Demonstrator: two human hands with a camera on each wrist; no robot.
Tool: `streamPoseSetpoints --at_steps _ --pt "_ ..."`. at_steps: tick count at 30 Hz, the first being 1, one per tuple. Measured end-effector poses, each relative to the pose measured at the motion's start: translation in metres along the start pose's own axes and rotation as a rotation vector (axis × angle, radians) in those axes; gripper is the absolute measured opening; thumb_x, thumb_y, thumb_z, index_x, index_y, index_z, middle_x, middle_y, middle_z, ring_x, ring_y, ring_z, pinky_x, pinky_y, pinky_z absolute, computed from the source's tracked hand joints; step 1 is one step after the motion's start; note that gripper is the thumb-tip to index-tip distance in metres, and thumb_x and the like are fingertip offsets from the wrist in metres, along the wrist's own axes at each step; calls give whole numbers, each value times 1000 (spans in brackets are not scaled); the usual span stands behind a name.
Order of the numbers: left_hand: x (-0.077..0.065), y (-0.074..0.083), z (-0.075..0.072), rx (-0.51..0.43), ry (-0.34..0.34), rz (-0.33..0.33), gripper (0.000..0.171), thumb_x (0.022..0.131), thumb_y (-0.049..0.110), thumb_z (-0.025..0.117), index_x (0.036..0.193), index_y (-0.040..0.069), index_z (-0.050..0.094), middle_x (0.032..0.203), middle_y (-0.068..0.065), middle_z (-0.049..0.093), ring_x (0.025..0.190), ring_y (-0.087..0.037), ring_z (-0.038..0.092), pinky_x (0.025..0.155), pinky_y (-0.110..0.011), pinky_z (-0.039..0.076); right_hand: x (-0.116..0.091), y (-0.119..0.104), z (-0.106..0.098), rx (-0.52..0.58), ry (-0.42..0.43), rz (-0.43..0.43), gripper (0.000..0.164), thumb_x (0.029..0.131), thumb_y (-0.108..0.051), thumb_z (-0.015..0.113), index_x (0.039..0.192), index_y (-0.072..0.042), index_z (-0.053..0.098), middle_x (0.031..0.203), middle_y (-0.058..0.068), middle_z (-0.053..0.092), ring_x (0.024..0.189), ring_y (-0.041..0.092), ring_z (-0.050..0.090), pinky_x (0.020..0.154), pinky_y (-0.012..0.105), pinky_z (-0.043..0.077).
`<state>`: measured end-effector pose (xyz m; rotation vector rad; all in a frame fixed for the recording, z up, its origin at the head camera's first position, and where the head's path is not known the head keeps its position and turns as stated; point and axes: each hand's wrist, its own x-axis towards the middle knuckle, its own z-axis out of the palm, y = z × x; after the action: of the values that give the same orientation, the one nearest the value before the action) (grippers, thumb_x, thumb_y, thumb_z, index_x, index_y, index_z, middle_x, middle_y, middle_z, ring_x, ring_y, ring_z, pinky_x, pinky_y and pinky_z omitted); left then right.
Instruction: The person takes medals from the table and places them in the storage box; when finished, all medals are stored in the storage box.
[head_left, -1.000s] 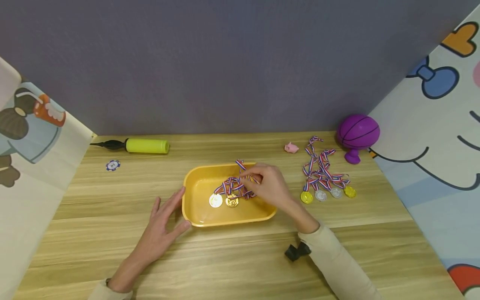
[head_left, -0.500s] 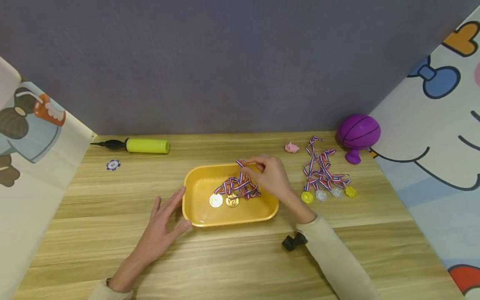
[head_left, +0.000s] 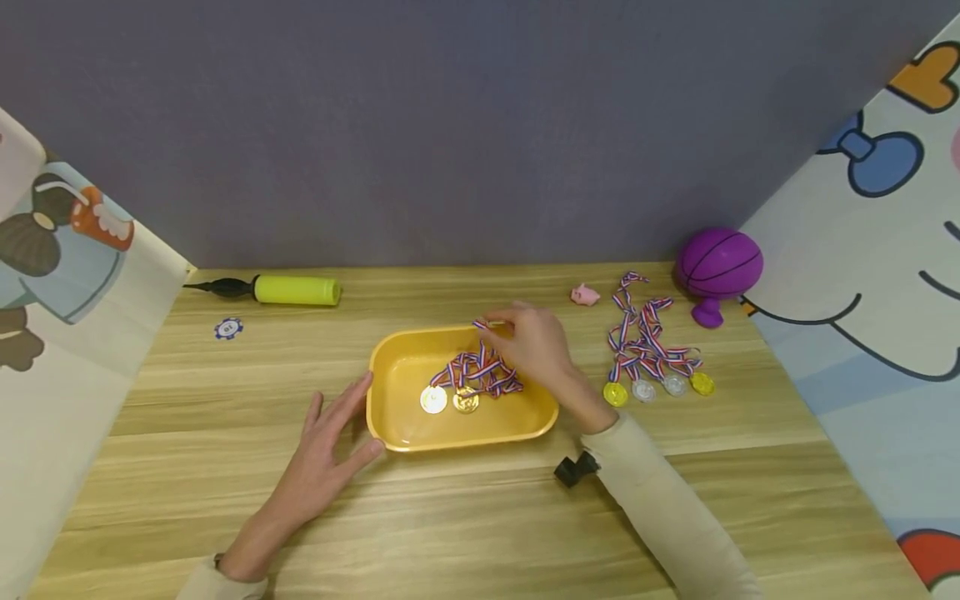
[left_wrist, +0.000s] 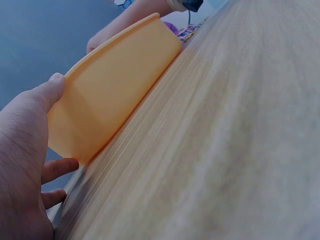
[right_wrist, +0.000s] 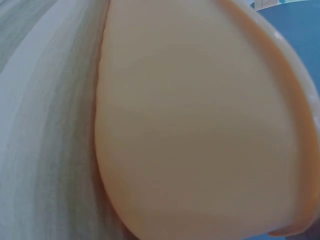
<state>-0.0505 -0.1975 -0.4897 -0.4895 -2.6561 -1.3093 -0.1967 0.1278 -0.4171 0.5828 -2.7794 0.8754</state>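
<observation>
A yellow plastic basin (head_left: pixel 405 437) stands on the wooden table. Inside lie two shiny gold-looking medals, one pale with glare (head_left: pixel 433 399) and one darker (head_left: pixel 466 400). Their striped red, white and blue ribbons (head_left: pixel 491 379) are heaped beside them, and one ribbon end reaches the far rim. My right hand (head_left: pixel 531 343) pinches that ribbon end between thumb and forefinger. The right wrist view has only the basin's outer wall (right_wrist: pixel 200 120), without the hand. My left hand (head_left: pixel 318 454) rests with extended fingers against the basin's left side; its thumb touches the rim in the left wrist view.
To the right lie several gold and silver medals (head_left: pixel 643 391) with tangled ribbons (head_left: pixel 648 342). Behind are a pink pig figure (head_left: pixel 584 295) and a purple basketball toy (head_left: pixel 718 265). A yellow-green hand pump (head_left: pixel 296 290) and a poker chip (head_left: pixel 228 328) lie at the back left.
My right hand has moved up from the ribbon heap to the basin's far rim, at the ribbon end. The left hand, basin and medals look unmoved.
</observation>
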Motion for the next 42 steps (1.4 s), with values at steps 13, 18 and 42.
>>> streamPoseSetpoints --at_steps 13,18,42 --pt "-1 0 0 0 1 1 89 102 30 80 177 28 31 175 -10 45 159 -50 39 135 -71 -4 -4 3 5 79 133 -24 11 99 -16 86 106 -8 89 70 1 55 58 14 43 57 31 31" --pt "-1 0 0 2 1 4 90 102 30 80 177 27 31 173 -11 47 158 -50 40 135 -70 -4 -8 2 1 146 179 -43 9 98 -13 87 104 -7 88 67 -1 48 58 13 39 58 30 30" --pt "0 0 0 -7 -1 5 88 102 29 80 177 25 33 172 -12 48 159 -50 39 135 -69 -5 -39 5 -13 94 89 -76 8 94 -13 91 98 -7 89 65 -5 45 58 8 37 55 26 30"
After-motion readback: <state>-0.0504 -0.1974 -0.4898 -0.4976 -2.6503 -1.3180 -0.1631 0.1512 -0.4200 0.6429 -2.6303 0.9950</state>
